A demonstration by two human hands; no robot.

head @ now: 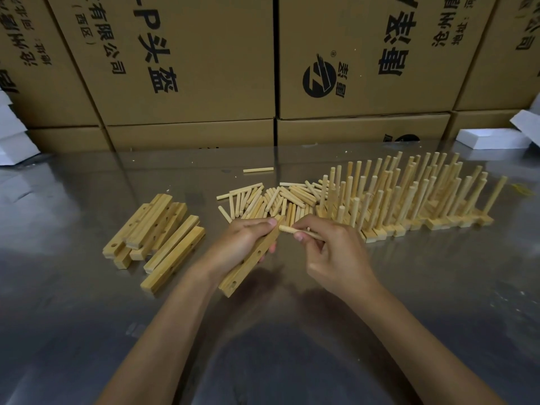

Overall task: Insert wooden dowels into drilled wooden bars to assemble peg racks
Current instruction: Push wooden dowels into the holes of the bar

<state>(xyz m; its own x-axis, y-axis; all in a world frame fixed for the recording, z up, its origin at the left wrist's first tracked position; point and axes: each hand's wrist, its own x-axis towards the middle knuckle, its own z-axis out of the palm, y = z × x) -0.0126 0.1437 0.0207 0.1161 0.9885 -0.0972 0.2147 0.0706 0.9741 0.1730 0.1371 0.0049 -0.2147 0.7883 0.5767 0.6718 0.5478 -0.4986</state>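
Both hands engaged: drilled bar held, dowel presented at its far end

The left hand [244, 239] wraps its fingers round a pale drilled wooden bar [252, 258], held slanted above the grey reflective metal table [73, 302]; the right hand [330, 252], fingers curled, pinches a round light-wood dowel [295, 231] with its tip against the bar's upper end. Behind lies a loose heap of pale dowels [271, 200]; to the right, finished peg racks [409, 197] stand with pegs upright; to the left, a stack of unfilled drilled bars [155, 229]; brown printed cardboard cartons [187, 68] line the back
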